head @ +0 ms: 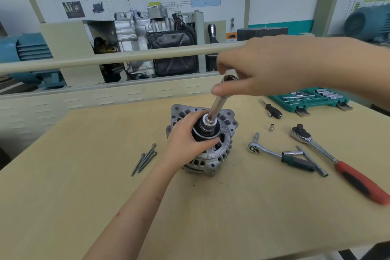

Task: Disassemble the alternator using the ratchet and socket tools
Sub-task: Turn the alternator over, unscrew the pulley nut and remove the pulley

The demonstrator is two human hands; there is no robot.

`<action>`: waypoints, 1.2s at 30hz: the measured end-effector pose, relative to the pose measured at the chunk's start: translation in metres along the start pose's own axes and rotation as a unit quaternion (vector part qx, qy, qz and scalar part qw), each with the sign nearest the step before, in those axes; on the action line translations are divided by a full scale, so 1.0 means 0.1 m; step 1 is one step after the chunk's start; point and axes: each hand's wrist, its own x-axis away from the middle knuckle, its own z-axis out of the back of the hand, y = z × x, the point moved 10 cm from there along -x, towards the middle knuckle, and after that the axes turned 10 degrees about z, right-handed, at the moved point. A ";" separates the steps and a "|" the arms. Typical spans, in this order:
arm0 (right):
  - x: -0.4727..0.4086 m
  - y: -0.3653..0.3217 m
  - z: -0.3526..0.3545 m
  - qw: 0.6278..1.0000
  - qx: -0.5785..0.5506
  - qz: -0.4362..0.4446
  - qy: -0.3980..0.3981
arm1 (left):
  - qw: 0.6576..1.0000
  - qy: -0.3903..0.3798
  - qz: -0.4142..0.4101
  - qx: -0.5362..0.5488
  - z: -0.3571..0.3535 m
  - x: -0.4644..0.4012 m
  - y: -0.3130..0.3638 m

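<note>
At the centre of the frame, on a pale wood-grain counter (84, 175), stands the alternator (211, 154), pulley end up: a cast aluminium housing, matte grey, round, with ribbed vent slots around its side and lugged mounting ears at the back. Its black pulley (197, 133) sits on top. The left hand (185, 139) curls around that pulley, fingers wrapped over its rim. A long, polished chrome socket tool (217, 105), cylindrical and tilted toward the upper right, seats on the pulley's centre. The right hand (263, 67) pinches its upper end between thumb and fingers, slightly blurred.

Left of the alternator lie four long, thin steel bolts (144, 159), bunched together. At the right of the frame rest a small chrome ratchet (274, 154) with a dark green grip, a slim extension bar (312, 160) crossing it, and a larger ratchet with a red handle (341, 162). A small loose socket (271, 127) stands above them, near a black-handled driver (272, 110). A green socket case (310, 99) lies open at the upper right.
</note>
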 end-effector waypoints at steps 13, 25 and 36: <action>-0.02 -0.16 0.02 0.995 -0.032 0.093 0.022 | 0.999 0.024 0.002 -0.023 0.02 0.01 -0.03; 0.03 -0.10 0.00 0.994 -0.029 0.099 0.024 | 1.000 0.014 0.008 -0.013 0.02 0.01 -0.03; 0.04 -0.15 0.05 0.989 -0.033 0.128 0.059 | 1.000 0.016 0.024 -0.009 0.05 0.04 -0.04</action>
